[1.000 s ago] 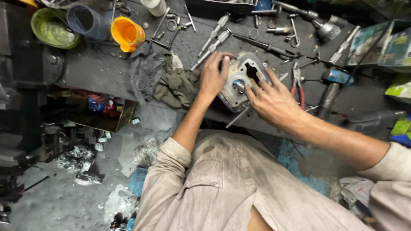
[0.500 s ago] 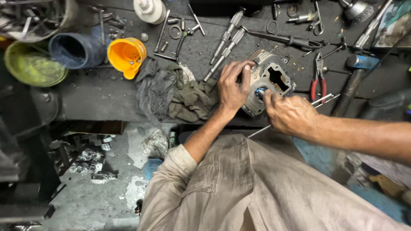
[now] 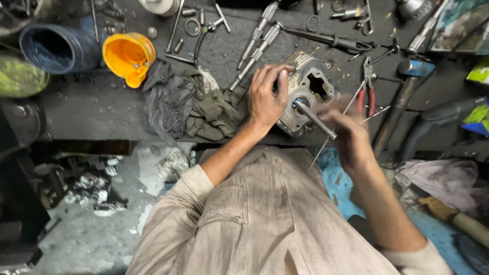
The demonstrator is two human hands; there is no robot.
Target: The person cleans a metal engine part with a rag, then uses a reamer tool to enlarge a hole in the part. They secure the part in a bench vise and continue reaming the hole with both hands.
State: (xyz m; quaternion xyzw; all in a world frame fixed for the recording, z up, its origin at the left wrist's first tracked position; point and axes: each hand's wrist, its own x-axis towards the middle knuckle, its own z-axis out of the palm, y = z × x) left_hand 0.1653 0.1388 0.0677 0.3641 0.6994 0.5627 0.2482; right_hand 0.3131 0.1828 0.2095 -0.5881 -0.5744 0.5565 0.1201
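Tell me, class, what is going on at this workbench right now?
A person at a cluttered bench steadies a grey metal engine casing with the left hand. The right hand, blurred, holds a metal rod that runs into the casing's round opening. Rags, red-handled pliers and an orange cup lie around.

On my bench I see an orange cup [image 3: 128, 55] tipped on its side beside a blue tub [image 3: 56, 48], with a green bowl [image 3: 19, 76] at the left edge. A dark rag [image 3: 191, 104] lies crumpled near the front edge. Two knurled drivers [image 3: 257, 43] lie slanted behind it. Red-handled pliers [image 3: 368, 86] and a hammer [image 3: 405, 94] rest to the right.
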